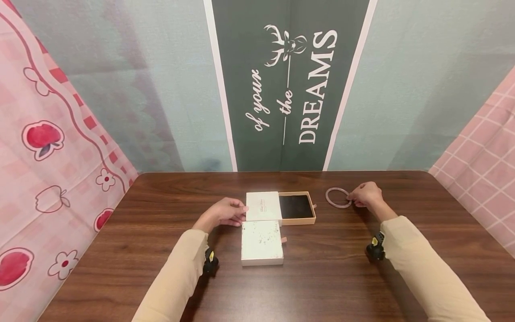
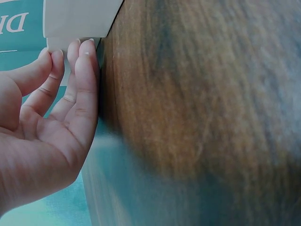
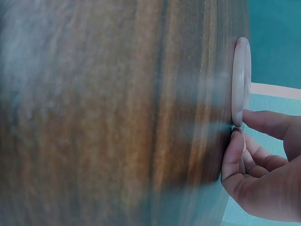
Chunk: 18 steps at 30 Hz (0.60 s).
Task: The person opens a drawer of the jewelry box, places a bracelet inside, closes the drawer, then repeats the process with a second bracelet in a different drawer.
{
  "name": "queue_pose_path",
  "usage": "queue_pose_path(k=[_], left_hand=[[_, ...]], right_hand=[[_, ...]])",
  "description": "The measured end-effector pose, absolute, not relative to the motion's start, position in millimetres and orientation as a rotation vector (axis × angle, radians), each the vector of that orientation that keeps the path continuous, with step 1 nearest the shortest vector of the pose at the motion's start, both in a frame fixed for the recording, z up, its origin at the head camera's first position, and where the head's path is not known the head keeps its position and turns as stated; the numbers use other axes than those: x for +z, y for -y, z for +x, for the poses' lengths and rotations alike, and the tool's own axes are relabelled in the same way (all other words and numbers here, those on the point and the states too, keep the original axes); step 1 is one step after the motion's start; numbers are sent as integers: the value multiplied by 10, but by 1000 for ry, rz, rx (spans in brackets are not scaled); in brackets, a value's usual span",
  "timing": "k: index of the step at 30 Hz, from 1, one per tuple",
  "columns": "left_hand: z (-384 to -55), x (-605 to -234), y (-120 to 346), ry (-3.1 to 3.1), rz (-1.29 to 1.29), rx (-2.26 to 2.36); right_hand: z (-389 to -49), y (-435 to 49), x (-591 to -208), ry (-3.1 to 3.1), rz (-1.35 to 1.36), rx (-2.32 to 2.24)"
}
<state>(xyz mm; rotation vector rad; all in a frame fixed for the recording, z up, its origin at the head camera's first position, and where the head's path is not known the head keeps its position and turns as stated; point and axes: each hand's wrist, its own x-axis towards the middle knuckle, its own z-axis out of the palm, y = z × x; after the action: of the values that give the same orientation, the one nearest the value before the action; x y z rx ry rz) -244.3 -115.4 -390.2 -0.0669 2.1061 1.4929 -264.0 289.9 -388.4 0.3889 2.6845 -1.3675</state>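
My left hand [image 1: 226, 212] holds the left end of a white slide-out box [image 1: 257, 206], thumb at its top edge and fingertips along its side. The box's drawer [image 1: 314, 221] with a black lining sticks out to the right. In the left wrist view the hand [image 2: 61, 103] has its fingertips at the box's pale end. At the right, my right hand [image 1: 367, 195] pinches a pale pinkish bangle [image 1: 332, 205] between thumb and fingers. The right wrist view shows the bangle [image 3: 241, 80] edge-on, its lower end at the fingertips of my hand [image 3: 263, 165].
Just in front of the drawer box lies a second white box [image 1: 261, 241], speckled with a floral print, with a small pink ribbon tab [image 1: 284, 240] on its right side. The brown wooden table [image 1: 322, 286] ends at a printed cloth backdrop [image 1: 281, 161].
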Motion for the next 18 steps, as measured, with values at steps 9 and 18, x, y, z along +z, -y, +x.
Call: queue_pose_path(k=[9, 18], left_hand=[[-2445, -3910, 1149, -2086, -67, 1504], [-2447, -3910, 1155, -2082, -59, 1507]], right_hand=[[-2655, -2901, -3895, -2689, 391, -1362], [-2653, -2912, -3862, -2603, 358, -1370]])
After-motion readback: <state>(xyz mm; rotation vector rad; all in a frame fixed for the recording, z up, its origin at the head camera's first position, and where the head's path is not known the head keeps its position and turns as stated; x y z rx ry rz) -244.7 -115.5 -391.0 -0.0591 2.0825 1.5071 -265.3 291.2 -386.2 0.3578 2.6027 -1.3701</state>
